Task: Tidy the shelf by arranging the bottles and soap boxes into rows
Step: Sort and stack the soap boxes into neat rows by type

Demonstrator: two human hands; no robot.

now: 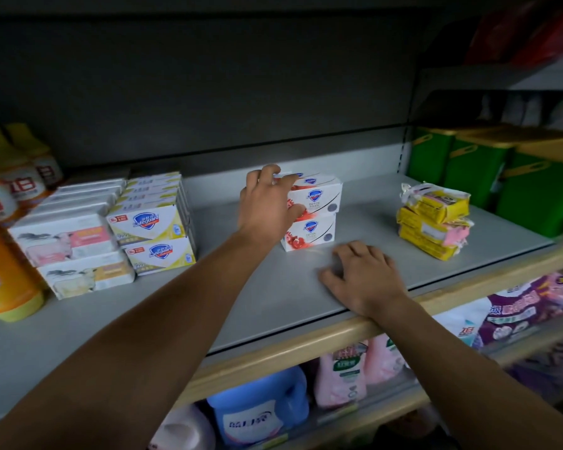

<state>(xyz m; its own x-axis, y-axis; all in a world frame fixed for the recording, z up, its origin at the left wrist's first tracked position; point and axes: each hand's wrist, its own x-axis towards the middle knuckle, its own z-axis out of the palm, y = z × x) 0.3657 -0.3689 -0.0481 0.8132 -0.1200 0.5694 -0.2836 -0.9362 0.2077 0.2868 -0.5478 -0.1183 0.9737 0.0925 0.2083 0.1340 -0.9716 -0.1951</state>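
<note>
Lower frame: the shelf (176,323), a grey board with a pale wooden front lip; bottles of the tier below show beneath it. Lower right of centre: the right hand (359,277), released, fingers loosely bent and resting on the bare board, holding nothing. Frame centre: the left hand (267,206), at the end of an arm running in from the lower left, grasping the red-and-white soap boxes (316,216), a stack two high; its fingers curl over the top and left end of the upper box. How many boxes stand behind the front pair is probably more than one, but the hand hides it. Left of frame: the yellow soap boxes (158,237) and, beside them, the pink soap boxes (72,254), both already in rows running front to back; orange bottles (4,264) at the far left edge. Right of frame: yellow wrapped bars (433,219), loosely piled. Governing relation: the held stack lies well right of the finished rows across bare board, its long axis across the shelf; the left hand is the nearer to it and sits on its leftward side
</note>
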